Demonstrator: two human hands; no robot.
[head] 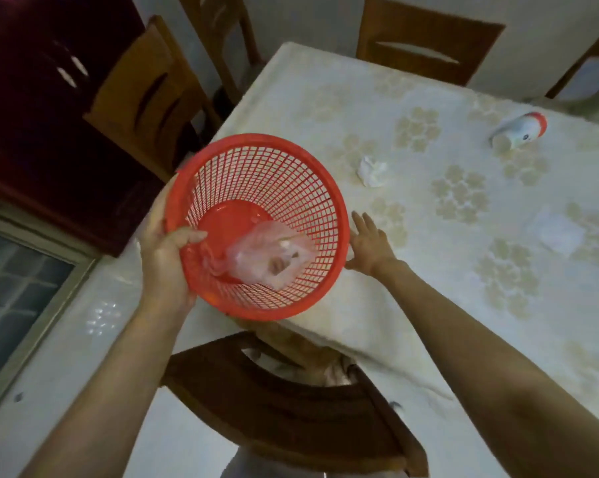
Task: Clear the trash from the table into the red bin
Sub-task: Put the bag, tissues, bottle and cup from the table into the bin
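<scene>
My left hand (pixel 165 251) grips the rim of the red mesh bin (pixel 284 188), held tilted at the table's near left corner. A clear plastic bag (pixel 272 258) lies inside the bin. Just right of the bin, my right hand (pixel 370 241) rests flat on the table with fingers spread and nothing in it. A crumpled white tissue (pixel 371 170) lies on the tablecloth beyond that hand. A white and red paper cup (pixel 518 130) lies on its side at the far right. A flat white napkin (pixel 560 232) lies at the right.
The table (pixel 446 270) wears a cream cloth with a flower pattern. A brown wooden chair (pixel 291 408) stands tucked under its near edge. More wooden chairs (pixel 146 94) stand at the left and far sides. A dark cabinet (pixel 32 115) fills the left.
</scene>
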